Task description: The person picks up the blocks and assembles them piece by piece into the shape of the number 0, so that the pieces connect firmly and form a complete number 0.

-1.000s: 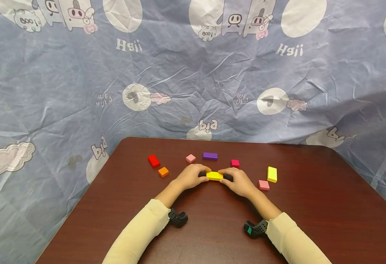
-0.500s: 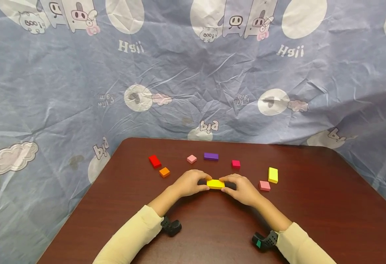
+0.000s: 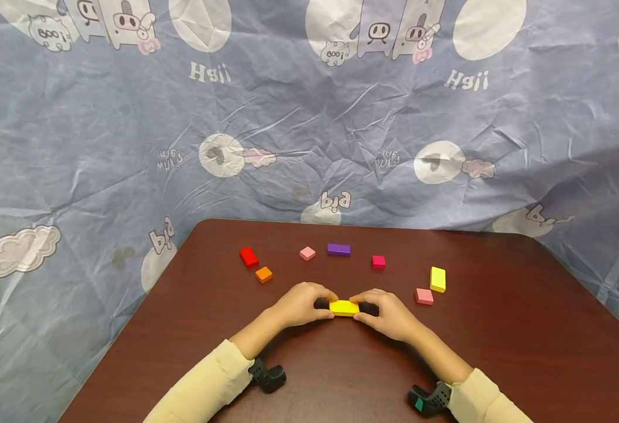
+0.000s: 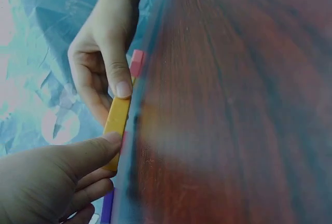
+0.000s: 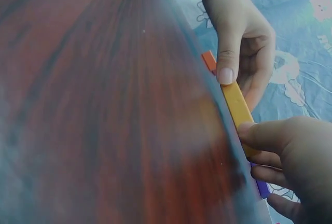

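Observation:
A long yellow block [image 3: 344, 308] lies crosswise between both hands, near the middle of the table. My left hand [image 3: 302, 305] pinches its left end between thumb and fingers. At the other end, my right hand [image 3: 388, 315] grips it the same way. In the left wrist view the yellow block [image 4: 118, 117] runs from one thumb to the other, close over the tabletop. The right wrist view also has the yellow block [image 5: 237, 109] with a thumb pressed on its near face at each end.
Beyond the hands lie a red block [image 3: 248, 257], an orange block [image 3: 264, 275], a light pink block [image 3: 307, 254], a purple block [image 3: 338, 250] and a magenta block [image 3: 378, 262]. At right are a pale yellow block [image 3: 438, 279] and a pink block [image 3: 424, 296]. A patterned cloth [image 3: 299, 117] hangs behind the table [image 3: 330, 376].
Both hands have drawn the yellow block toward the body, away from the purple and magenta blocks. Their grip on its ends stays the same. The other blocks have not moved.

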Demonstrator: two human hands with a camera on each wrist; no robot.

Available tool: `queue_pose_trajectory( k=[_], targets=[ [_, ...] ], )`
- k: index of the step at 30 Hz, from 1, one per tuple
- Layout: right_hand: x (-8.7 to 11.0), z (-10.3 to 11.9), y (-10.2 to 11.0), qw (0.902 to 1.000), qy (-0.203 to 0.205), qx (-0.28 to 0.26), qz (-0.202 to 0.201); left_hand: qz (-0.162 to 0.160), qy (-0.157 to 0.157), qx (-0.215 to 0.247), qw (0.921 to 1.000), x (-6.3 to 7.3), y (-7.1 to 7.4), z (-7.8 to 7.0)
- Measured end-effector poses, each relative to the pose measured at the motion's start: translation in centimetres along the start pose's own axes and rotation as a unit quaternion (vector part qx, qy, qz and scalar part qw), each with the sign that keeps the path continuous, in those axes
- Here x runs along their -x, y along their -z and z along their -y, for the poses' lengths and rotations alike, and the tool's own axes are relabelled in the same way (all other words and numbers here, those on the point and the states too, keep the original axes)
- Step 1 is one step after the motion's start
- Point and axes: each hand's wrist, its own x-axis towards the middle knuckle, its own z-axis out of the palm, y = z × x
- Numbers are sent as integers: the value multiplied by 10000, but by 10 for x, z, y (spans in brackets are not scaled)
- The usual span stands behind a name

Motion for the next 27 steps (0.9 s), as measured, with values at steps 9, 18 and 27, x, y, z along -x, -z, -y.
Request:
queue_pose_trajectory(
  k=[9,18,27],
  targets=[
    [3,-2,-4,10000,66,41,-56,-96,-122,82,9998,3,-7,4],
    [5,-4,-8,9996,184,2,-227,-251,-177,229,9993,7,-11,7],
    [4,-3,-1,10000,5,-89,-10,-256,-79,174,9995,7,-11,6]
  ],
)
